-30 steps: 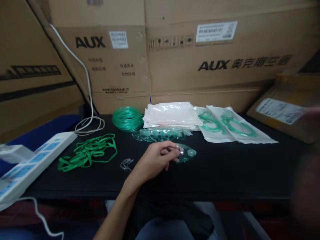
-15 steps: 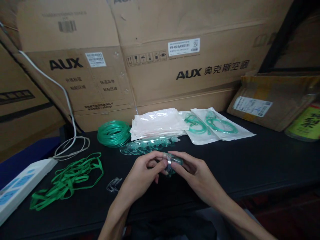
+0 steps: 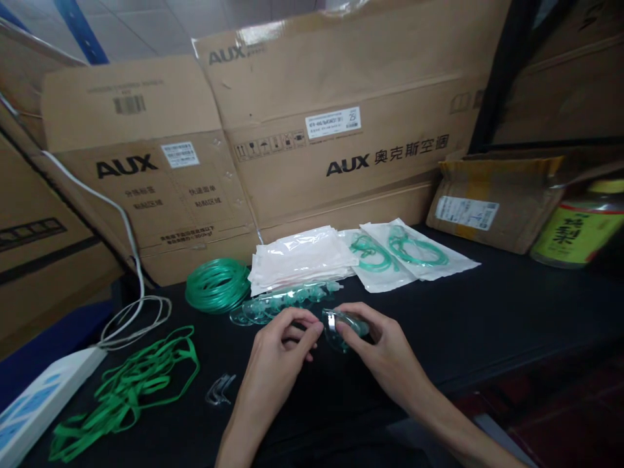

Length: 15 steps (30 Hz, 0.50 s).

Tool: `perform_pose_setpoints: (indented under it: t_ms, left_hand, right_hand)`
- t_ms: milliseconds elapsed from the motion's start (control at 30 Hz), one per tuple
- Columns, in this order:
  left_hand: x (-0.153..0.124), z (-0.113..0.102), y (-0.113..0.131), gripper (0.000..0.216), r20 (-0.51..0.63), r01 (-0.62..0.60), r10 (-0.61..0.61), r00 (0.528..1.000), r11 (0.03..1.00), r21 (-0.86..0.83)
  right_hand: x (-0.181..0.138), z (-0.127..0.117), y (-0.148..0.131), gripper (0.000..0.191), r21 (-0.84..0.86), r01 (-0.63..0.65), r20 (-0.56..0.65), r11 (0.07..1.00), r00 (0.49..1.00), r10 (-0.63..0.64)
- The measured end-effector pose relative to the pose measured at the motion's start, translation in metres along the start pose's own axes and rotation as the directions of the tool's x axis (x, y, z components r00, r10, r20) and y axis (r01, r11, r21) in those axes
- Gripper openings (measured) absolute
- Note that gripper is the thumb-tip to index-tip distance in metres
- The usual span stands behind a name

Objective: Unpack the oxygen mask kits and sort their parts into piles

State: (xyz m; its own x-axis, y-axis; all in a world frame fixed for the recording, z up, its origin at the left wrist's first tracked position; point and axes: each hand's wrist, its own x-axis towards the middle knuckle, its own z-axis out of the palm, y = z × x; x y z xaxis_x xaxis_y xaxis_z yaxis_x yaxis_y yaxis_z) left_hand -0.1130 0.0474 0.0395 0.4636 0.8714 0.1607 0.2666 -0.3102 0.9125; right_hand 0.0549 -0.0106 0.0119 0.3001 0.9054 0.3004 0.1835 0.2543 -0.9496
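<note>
One clear green mask [image 3: 337, 338] is partly hidden by the right hand [image 3: 379, 338]; between its thumb and fingers the mask is gripped, the curved left end left exposed. By the left hand [image 3: 285, 344], fingertips are brought together just beside that end; whether anything is pinched there cannot be told. A shiny metal strip [image 3: 331, 321] is seen across the mask. Glossy coiled tubing [image 3: 217, 286] and smooth white packets [image 3: 299, 257] are set behind; the power strip [image 3: 51, 390] is cut off at the left.
</note>
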Motion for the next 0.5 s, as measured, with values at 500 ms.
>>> perform_pose_setpoints:
  t_ms: [500]
  left_hand:
    - [-0.005,0.010,0.005,0.023,-0.023,-0.052,0.057,0.998,0.978,0.201]
  right_hand:
    - [-0.002,-0.002,-0.001,0.017,-0.044,0.087,0.001,0.995,0.996,-0.087]
